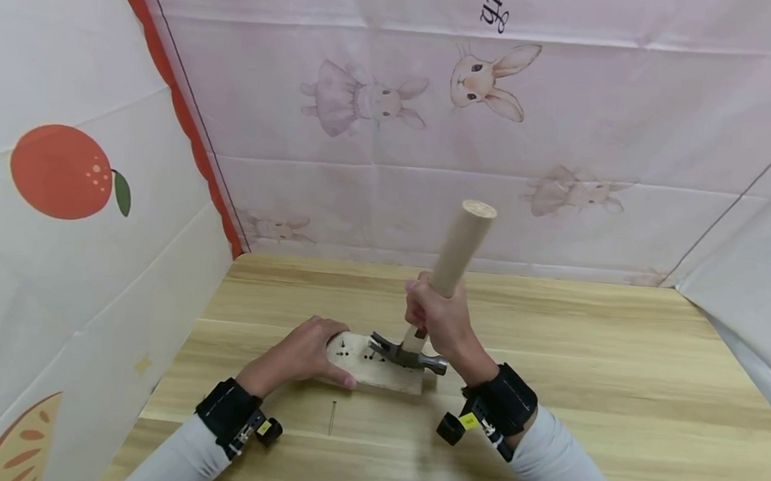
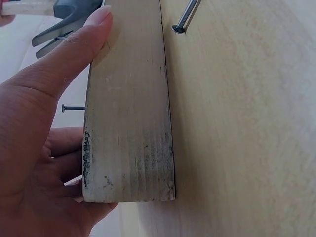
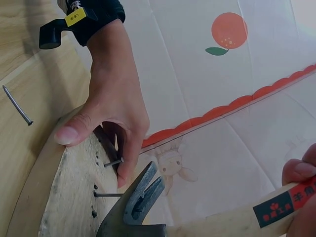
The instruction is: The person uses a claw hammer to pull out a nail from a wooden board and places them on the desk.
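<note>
My left hand [image 1: 305,348] grips the left end of a pale wooden block [image 1: 382,375], with the thumb along its near side and the other fingers around the far side. My right hand [image 1: 445,316] holds a claw hammer [image 1: 463,247] by its wooden handle, which tilts up and away. The steel hammer head [image 3: 123,217] is low over the block's top, claw toward the left hand. One nail [image 3: 108,195] stands in the block and meets the claw's outline in the right wrist view. Another nail [image 3: 113,162] sticks out nearer the left fingers. Several dark holes mark the top.
A loose nail [image 1: 332,417] lies on the wooden table [image 1: 612,365], on the near side of the block. A pink rabbit-print sheet [image 1: 374,197] rises behind the table, and a white fruit-print sheet [image 1: 100,271] borders its left side.
</note>
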Demonstrator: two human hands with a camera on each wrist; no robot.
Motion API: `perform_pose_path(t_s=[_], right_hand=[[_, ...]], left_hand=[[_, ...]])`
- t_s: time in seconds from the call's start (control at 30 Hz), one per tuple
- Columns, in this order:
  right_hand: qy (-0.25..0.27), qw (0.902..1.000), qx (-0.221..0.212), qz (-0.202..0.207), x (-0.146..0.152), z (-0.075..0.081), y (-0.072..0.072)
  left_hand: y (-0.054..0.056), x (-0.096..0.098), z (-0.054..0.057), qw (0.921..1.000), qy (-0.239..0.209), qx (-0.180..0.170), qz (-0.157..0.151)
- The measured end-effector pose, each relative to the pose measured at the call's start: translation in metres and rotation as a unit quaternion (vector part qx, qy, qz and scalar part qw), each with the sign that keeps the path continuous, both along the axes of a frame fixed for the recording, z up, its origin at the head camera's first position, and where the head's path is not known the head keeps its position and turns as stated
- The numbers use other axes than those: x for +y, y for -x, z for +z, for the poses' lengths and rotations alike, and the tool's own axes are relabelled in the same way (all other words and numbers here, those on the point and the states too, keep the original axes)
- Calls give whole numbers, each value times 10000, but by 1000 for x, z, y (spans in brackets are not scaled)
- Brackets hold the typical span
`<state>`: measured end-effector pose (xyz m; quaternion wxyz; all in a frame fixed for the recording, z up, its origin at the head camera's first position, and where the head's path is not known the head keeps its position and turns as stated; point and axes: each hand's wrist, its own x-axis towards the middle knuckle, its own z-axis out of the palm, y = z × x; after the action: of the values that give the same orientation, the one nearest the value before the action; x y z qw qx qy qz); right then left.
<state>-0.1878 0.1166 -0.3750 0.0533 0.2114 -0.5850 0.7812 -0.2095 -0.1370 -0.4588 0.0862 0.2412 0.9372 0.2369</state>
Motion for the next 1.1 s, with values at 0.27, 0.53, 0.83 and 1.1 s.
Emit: perform_pose_path(t_s=[0.27,0.53,0.83,1.1], right_hand=[[489,9983,286,136,10,-5,0],[1029,9911,696,472,22,-13,0],[1259,9850,939,721,29,-17,2],[1261,9813,1146,896,35,-18,1]], left_hand=[[0,0,-1,9999,20,35,104],[-3,0,-1,10000,9,28,82],[-2,0,-2,9999,0,95,103],[-1,0,-4,9999,-15,94,89]])
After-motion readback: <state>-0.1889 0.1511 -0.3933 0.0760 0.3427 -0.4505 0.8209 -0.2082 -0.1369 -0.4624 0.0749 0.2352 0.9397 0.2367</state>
